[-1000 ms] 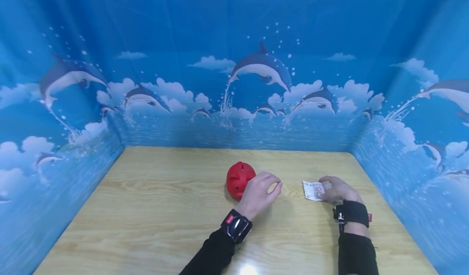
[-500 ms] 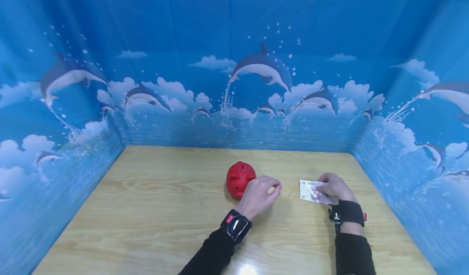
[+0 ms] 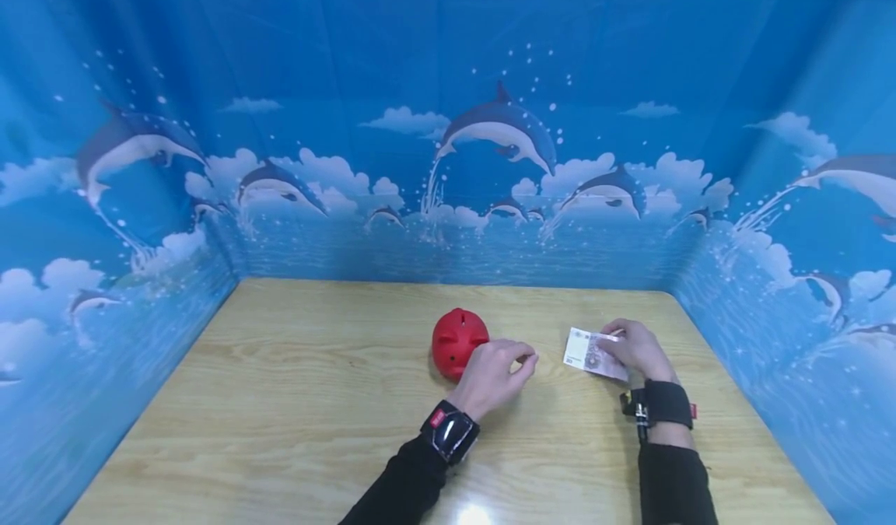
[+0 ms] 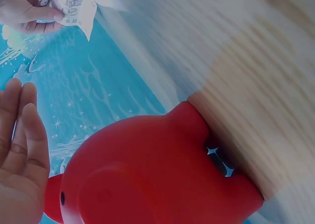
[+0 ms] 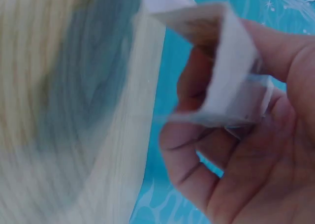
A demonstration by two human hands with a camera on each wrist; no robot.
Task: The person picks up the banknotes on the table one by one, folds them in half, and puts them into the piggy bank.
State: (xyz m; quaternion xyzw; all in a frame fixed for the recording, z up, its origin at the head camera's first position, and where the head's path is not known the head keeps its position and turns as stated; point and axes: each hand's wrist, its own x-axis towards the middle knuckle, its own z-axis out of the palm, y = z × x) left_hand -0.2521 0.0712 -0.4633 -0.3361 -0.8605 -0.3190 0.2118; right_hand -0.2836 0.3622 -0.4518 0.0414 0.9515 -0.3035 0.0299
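Observation:
A red piggy bank (image 3: 456, 340) with a slot on top stands on the table, mostly filling the lower left wrist view. My left hand (image 3: 488, 379) is beside its right side with fingers loosely bent and holding nothing; whether it touches the piggy bank I cannot tell. To the right, my right hand (image 3: 638, 352) pinches a banknote (image 3: 582, 351) between thumb and fingers, above the table. Seen from the right wrist, the banknote (image 5: 238, 69) looks bent, with the thumb on one side and curled fingers behind it. The note's right end is partly hidden by the hand.
The wooden table (image 3: 294, 400) carries a bright light reflection near its front edge. A blue curtain (image 3: 336, 120) printed with dolphins and clouds closes off the back and both sides.
My right hand has lifted the banknote off the table and shifted it slightly left and away, turning it a little. The left hand and the piggy bank have stayed nearly still.

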